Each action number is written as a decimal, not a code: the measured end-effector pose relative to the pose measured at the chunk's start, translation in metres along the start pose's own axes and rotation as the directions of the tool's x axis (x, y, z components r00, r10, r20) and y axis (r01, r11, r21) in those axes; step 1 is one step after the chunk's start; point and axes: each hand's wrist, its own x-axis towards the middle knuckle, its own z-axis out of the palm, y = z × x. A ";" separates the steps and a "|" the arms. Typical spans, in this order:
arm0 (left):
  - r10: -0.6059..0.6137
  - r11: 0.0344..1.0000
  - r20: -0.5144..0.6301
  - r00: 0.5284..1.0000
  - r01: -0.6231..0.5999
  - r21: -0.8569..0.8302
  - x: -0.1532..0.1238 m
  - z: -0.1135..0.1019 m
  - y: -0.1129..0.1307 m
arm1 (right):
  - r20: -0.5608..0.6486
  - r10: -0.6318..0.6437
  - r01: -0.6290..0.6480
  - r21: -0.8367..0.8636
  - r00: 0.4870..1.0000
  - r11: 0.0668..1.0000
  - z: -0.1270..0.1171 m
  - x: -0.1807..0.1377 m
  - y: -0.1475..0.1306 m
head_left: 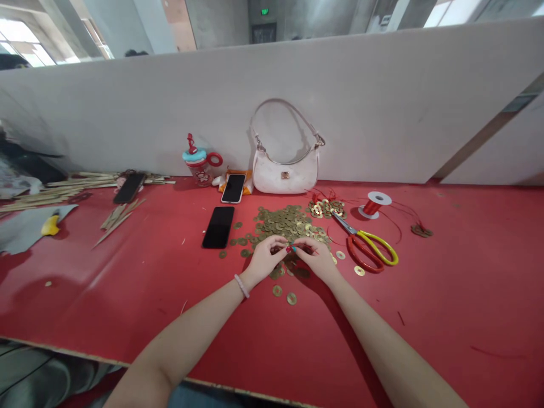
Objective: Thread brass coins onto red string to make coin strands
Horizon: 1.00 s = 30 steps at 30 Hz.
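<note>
The left hand (267,259) and right hand (318,259) meet fingertip to fingertip over the near edge of a pile of brass-coloured, holed coins (287,222) on the red bench (446,300). Fingers are bent inward on both; whether anything is gripped between them cannot be determined, the detail being too small. Loose coins lie scattered around the pile, two of them nearer the person. Just beyond the pile, to its right, is a cluster of coins with red cord (326,208); the blade tips of the scissors (352,229), with one red and one yellow handle, lie by it. A spool of red thread (372,206) stands behind the scissors. A dark-screened phone (218,227) lies left of the pile.
</note>
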 end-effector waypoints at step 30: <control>0.063 0.963 0.078 0.995 -0.081 0.257 -0.002 -0.001 0.008 | -0.102 -0.187 0.166 -0.186 0.977 0.969 -0.001 -0.001 -0.005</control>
